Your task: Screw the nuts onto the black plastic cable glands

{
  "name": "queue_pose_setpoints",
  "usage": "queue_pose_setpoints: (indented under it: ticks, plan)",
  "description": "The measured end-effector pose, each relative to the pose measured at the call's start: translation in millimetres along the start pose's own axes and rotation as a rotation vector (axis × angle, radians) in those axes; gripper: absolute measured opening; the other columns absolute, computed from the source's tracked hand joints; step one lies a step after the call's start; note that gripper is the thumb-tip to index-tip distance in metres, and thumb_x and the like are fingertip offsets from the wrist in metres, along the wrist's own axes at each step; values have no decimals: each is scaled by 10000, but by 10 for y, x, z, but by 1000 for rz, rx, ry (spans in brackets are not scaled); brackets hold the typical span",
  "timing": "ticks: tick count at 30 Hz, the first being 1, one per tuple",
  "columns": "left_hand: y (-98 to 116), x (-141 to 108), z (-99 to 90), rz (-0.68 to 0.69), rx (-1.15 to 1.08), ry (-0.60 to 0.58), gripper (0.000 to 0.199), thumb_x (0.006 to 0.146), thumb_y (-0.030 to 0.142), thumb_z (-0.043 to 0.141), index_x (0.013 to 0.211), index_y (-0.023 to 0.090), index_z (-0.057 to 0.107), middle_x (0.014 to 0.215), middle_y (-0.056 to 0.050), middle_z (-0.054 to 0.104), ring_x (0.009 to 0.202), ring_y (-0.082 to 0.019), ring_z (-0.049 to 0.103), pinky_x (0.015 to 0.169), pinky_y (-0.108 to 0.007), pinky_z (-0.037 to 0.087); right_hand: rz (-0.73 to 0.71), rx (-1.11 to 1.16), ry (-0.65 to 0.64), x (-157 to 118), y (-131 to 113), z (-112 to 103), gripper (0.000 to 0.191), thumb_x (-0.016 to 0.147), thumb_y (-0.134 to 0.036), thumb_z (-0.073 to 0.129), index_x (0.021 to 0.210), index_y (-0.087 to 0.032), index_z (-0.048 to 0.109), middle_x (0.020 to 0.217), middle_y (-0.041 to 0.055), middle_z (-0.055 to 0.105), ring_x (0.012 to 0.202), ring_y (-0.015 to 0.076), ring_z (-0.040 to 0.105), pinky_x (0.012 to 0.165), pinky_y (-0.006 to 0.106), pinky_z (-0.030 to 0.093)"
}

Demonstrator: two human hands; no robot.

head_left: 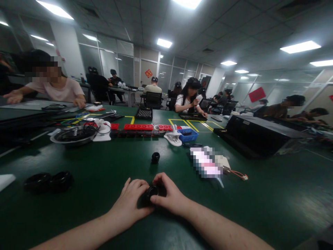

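A glossy black cylindrical part (152,192) is between my hands on the green table (109,163), partly covered by fingers. Its exact kind cannot be made out. My left hand (134,198) curls around its left side, thumb at the front. From the right, my right hand (169,194) grips the same part with thumb and fingers. Just beyond my hands stands a smaller black round part (155,158). Off to the left sit two larger black ring-shaped pieces, one (37,182) beside the other (61,180).
Across the table runs a row of red power strips (137,127), with a metal bowl (73,136) to its left. A white clip stand (173,136) and blue tray (187,134) are near it. A phone (205,162) and black case (262,135) lie rightward. Co-workers sit opposite.
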State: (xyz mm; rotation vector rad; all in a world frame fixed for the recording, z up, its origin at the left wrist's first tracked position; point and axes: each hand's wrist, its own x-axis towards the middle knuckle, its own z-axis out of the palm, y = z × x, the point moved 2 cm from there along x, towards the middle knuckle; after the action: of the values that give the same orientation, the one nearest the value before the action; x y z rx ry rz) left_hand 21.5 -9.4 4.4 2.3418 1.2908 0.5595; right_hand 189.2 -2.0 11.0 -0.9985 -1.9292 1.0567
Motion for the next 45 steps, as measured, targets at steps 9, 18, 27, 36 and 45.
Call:
queue_pose_setpoints:
  ticks: [9,18,27,36,45]
  plan:
    - [-15,-9,12,20,-12,10,388,678,440,611,1015,255,562,1064,-42,532,1050,-259,462,1004,-578,130,-92,78,-65,27,-18,-21,384,800,-431,480,1076,-164,492,1038,75,518,995,193,479,883,350,361]
    - [-5,-37,4,30,16,-9,424,693,479,586,1059,267,546,1088,-46,523,1061,-261,455,1004,-585,124,-97,73,-95,52,-20,-4,245,810,-346,498,964,-180,590,1012,52,549,983,179,502,904,335,355]
    - [8,-32,21,20,45,36,341,652,378,623,968,258,585,1054,-40,527,1039,-262,463,1002,-577,141,-75,-322,38,-43,-208,56,390,590,-310,723,918,-185,553,928,38,507,888,200,483,792,332,410]
    - [-31,-26,43,41,45,5,349,647,333,606,987,261,571,1069,-43,527,1057,-267,453,1007,-580,126,-94,-521,104,-98,-330,71,593,557,-423,718,1040,-165,491,1111,116,455,1072,291,392,921,449,311]
    - [-63,-18,67,35,16,5,384,644,380,625,1009,272,575,1094,-45,527,1074,-280,439,1013,-579,112,-110,-487,-24,-123,-341,92,698,614,-328,688,1211,-156,371,1234,129,387,1153,276,342,968,416,287]
